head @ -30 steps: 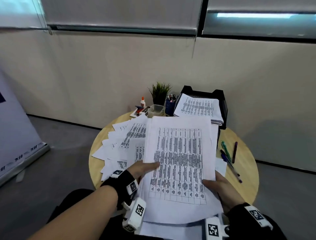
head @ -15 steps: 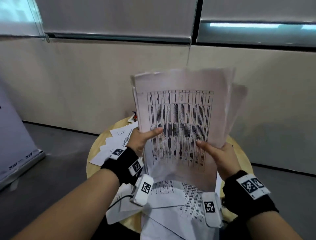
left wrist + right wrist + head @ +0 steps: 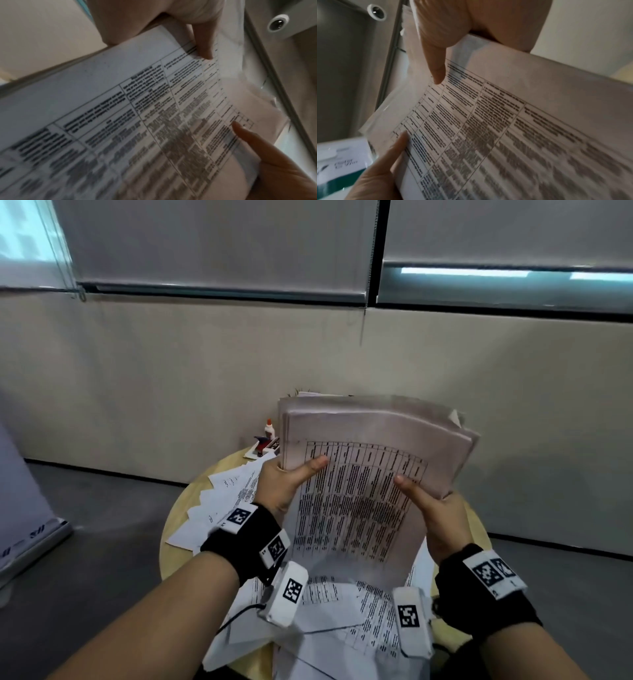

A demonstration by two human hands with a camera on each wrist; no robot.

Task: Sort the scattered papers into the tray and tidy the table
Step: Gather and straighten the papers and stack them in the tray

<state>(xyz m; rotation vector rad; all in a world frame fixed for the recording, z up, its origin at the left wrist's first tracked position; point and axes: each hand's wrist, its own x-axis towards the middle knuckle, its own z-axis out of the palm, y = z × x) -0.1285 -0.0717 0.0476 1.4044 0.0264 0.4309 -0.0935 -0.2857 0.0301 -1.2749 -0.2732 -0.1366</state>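
From the head view, we held a stack of printed papers upright above the round wooden surface, our left hand pinching its left edge with the thumb across the front sheet, our right hand pinching the right edge the same way. More loose sheets lay scattered on the surface below and toward us; a glue bottle stood at the far side. The tray was hidden behind the stack.

From the left wrist, our thumb pressed on the table print, fingers behind the sheets.

From the right wrist, our thumb did likewise on the opposite margin.

We judged the stack light but floppy and slippery sheet to sheet, its top curling; gripping both side edges firmly seemed best.
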